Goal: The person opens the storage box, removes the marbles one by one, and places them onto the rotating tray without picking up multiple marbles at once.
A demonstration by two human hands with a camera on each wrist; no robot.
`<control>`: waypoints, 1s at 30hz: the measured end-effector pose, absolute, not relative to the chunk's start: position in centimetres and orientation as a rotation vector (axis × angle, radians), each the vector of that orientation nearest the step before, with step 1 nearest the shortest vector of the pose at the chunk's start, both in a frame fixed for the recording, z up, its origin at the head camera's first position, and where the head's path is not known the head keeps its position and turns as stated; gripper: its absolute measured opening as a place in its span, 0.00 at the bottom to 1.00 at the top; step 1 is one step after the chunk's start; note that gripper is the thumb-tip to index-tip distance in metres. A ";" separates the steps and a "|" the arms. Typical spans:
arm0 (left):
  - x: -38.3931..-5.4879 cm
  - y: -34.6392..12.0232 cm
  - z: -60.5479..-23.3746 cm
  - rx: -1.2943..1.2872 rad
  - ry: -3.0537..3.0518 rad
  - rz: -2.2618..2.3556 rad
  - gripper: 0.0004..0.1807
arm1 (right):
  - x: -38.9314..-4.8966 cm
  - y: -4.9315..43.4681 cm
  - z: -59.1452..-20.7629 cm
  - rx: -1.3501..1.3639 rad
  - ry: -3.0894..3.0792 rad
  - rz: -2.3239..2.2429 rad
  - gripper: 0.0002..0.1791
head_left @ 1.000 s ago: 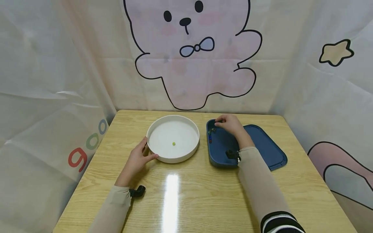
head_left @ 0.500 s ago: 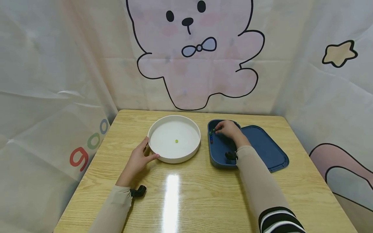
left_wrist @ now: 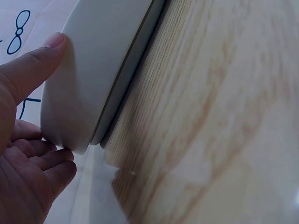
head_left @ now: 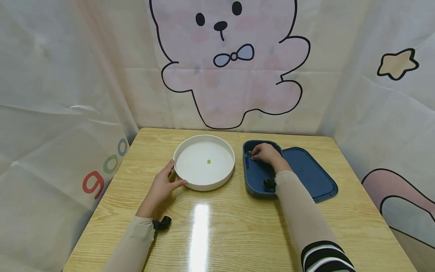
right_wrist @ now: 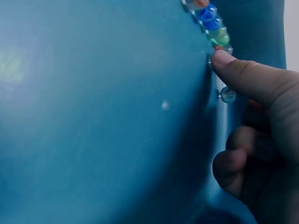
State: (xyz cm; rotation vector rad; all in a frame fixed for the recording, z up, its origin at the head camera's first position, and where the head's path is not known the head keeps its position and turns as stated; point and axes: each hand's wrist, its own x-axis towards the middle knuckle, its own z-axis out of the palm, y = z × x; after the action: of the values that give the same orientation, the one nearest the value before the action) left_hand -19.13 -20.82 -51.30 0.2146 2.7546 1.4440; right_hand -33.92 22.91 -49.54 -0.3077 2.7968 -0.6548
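Observation:
In the head view my left hand [head_left: 162, 187] holds the white round dish [head_left: 204, 185] at its left, thumb at the near rim. The left wrist view shows the thumb and bent fingers against its outer wall. One small yellow-green marble [head_left: 209, 161] is inside the dish. My right hand [head_left: 267, 154] reaches into the blue box [head_left: 255, 181], thumb and forefinger tips together at several glass marbles [right_wrist: 210, 22] lined up along the wall. In the right wrist view the thumb tip overlaps a marble in that row, the forefinger hidden behind. Another clear marble [right_wrist: 228, 95] sits below the thumb.
A flat blue lid [head_left: 310, 175] lies to the right of the box, partly behind the right forearm. Dish, box and lid all stand on a wooden table [head_left: 238, 234]. A printed cloth backdrop [head_left: 234, 90] rises behind the table's far edge.
My right hand has come down from the box's far end to the marbles by the left wall. The yellow-green marble has rolled toward the back right of the dish. The left hand keeps its hold.

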 end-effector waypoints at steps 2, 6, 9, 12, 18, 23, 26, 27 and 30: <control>-19.1 -20.8 -51.3 0.215 2.757 1.440 0.58 | -34.0 23.0 -49.6 -0.302 2.796 -0.672 0.10; -19.1 -20.6 -51.4 0.200 2.749 1.441 0.57 | -33.8 23.3 -49.2 -0.305 2.790 -0.735 0.09; -19.1 -20.6 -51.5 0.199 2.745 1.434 0.57 | -33.6 23.7 -48.6 -0.317 2.815 -0.794 0.09; -19.1 -20.7 -51.5 0.202 2.744 1.433 0.58 | -33.3 24.2 -47.7 -0.331 2.868 -0.832 0.09; -19.1 -21.0 -51.3 0.193 2.752 1.436 0.58 | -32.1 24.4 -46.1 -0.273 2.909 -0.970 0.11; -19.0 -21.1 -51.1 0.199 2.750 1.440 0.59 | -30.0 23.4 -44.6 -0.251 2.937 -1.081 0.12; -19.1 -21.1 -51.2 0.208 2.751 1.444 0.59 | -28.6 22.7 -43.9 -0.254 2.953 -1.143 0.15; -19.1 -21.1 -51.2 0.212 2.753 1.444 0.59 | -28.1 22.5 -43.7 -0.256 2.948 -1.167 0.17; -19.2 -21.1 -51.3 0.216 2.755 1.440 0.59 | -26.6 21.5 -43.1 -0.279 2.929 -1.242 0.23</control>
State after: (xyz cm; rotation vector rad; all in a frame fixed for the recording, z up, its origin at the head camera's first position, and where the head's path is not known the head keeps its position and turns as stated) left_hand -19.18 -21.08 -51.26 0.2157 2.7547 1.4397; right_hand -26.60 21.55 -43.09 -0.2788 2.9291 -1.2419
